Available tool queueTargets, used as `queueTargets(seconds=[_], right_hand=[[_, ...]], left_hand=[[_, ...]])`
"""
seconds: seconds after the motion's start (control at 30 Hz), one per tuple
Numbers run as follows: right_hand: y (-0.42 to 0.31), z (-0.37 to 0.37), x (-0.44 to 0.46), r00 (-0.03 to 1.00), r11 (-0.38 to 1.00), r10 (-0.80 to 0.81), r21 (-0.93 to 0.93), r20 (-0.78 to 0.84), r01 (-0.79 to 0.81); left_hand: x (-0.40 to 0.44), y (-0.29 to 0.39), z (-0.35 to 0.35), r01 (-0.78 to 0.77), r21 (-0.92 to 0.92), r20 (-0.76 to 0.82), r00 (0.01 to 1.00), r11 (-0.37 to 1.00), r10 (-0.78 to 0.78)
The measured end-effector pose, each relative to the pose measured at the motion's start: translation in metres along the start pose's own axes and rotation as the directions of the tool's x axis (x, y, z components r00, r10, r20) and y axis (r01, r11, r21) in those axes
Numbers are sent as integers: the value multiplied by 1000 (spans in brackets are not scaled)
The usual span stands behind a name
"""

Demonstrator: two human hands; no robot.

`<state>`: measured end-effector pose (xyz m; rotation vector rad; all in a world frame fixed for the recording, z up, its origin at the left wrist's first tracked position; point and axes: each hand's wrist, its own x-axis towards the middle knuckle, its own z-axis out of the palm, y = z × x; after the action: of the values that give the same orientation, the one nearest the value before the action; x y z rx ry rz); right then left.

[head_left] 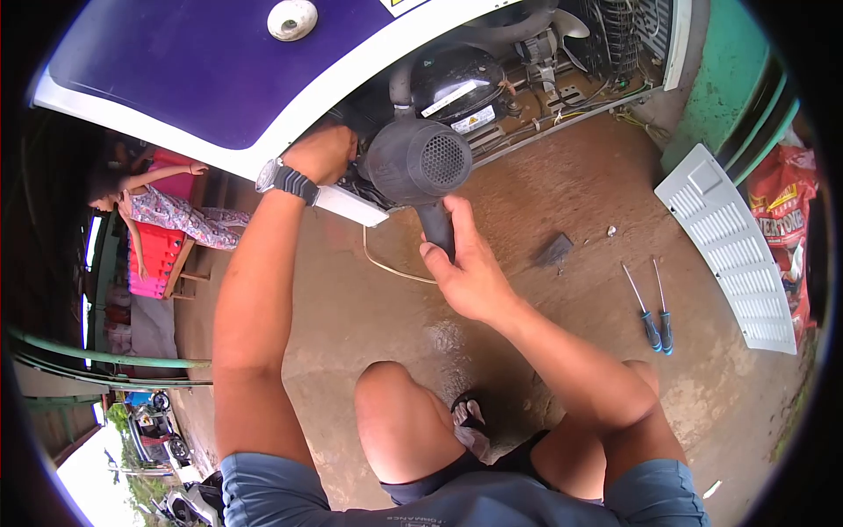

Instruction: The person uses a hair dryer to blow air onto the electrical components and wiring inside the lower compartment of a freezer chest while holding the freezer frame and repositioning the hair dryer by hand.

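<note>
My right hand (470,268) is wrapped around the handle of a black hair dryer (408,160). The dryer's round mesh intake faces up toward me, and its front end points into the open machine compartment of a white and purple appliance (193,79). My left hand (325,156), with a watch (285,180) on the wrist, reaches into the compartment's left end beside the dryer. Its fingers look curled, but their tips and whatever they hold are hidden. Just beyond the dryer sits a black compressor (457,79) with white labels.
Pipes, wires and a fan (569,31) fill the compartment. On the wet floor lie two screwdrivers (657,329), a dark flat piece (554,250) and a white vented panel (729,246). A cord hangs below the dryer. At left, another person (167,198) leans by a bench.
</note>
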<state>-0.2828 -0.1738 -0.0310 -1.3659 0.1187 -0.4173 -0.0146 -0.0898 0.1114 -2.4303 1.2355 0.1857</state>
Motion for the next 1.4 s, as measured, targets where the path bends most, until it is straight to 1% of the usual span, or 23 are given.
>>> queueTargets(seconds=[0.13, 0.2, 0.23, 0.37, 0.53, 0.6, 0.63, 0.67, 0.73, 0.8, 0.83, 0.87, 0.9, 0.93, 1.03, 1.1, 1.13, 1.2, 1.23, 1.27, 1.33, 1.37, 1.4], right_hand=[[2, -1, 0, 1000, 1000, 3, 6, 2, -3], [-1, -2, 0, 1000, 1000, -3, -2, -3, 3], [0, -1, -1, 1000, 1000, 0, 3, 2, 0], [1, 0, 0, 1000, 1000, -13, -11, 11, 13], [-1, 0, -4, 999, 1000, -1, -5, 43, 1], [2, 0, -5, 1000, 1000, -15, -20, 23, 16], [4, 1, -6, 998, 996, -64, -67, 4, 64], [6, 0, -7, 994, 987, -112, -117, -18, 109], [3, -4, -8, 995, 993, -97, -62, 12, 98], [1, -8, -9, 994, 992, -109, -59, 16, 110], [3, -9, -8, 994, 993, -108, -53, 6, 108], [6, -9, -6, 989, 987, -146, -67, -1, 146], [5, -11, -5, 983, 980, -181, -82, -5, 180], [5, -13, -6, 986, 983, -168, -72, -7, 167], [-1, -22, -2, 992, 993, -114, -9, 48, 114], [-4, -28, -5, 995, 998, -13, -66, 95, 19], [-1, -29, -5, 995, 996, -1, -84, 103, 9], [6, -27, -6, 989, 986, -141, -82, 48, 145], [10, -27, -3, 989, 985, -140, -94, 48, 144], [14, -29, 0, 981, 973, -183, -129, 60, 189], [18, -24, 0, 977, 966, -207, -146, 56, 213], [15, -22, 1, 987, 977, -145, -147, 65, 153], [13, -14, -1, 994, 986, -79, -141, 69, 88]], left_hand=[[-6, 8, -5, -7, -34, -34, 999, 999, 6], [-6, 12, -10, 47, 2, 1, 999, 999, -47], [-6, 10, -8, 40, 15, -6, 999, 999, -40], [-3, 5, -1, 91, -34, -11, 996, 995, -92], [-4, 6, 0, 100, -40, -37, 994, 994, -101], [-1, 5, 2, 104, 44, -25, 994, 994, -103], [-2, 3, 4, 68, 39, -42, 997, 997, -67], [-3, 2, 6, 78, 23, -77, 994, 997, -76], [-3, 2, 5, 41, 7, -100, 994, 999, -40], [-2, 5, 1, 111, 1, -50, 993, 994, -111], [-2, 7, 1, 118, 19, -66, 991, 993, -117], [-2, 4, 1, 114, 27, -60, 992, 993, -112], [-3, 3, 1, 66, 21, -95, 993, 998, -63], [-4, 1, 3, 20, 13, -122, 992, 1000, -18], [-3, -6, 6, 38, -4, -113, 993, 999, -38], [-3, -5, 7, 61, -19, -96, 993, 998, -62], [-4, -1, 5, 61, -42, -97, 993, 997, -65], [-8, 8, 2, 96, 10, -108, 990, 995, -95], [-11, 11, 0, 80, 32, -124, 989, 996, -76], [-11, 14, -2, 77, 21, -127, 989, 997, -73], [-13, 14, -4, 29, 62, -87, 996, 998, -23], [-14, 10, -4, -86, 139, -69, 993, 986, 96], [-16, 5, 1, -104, 148, -49, 992, 984, 112]])
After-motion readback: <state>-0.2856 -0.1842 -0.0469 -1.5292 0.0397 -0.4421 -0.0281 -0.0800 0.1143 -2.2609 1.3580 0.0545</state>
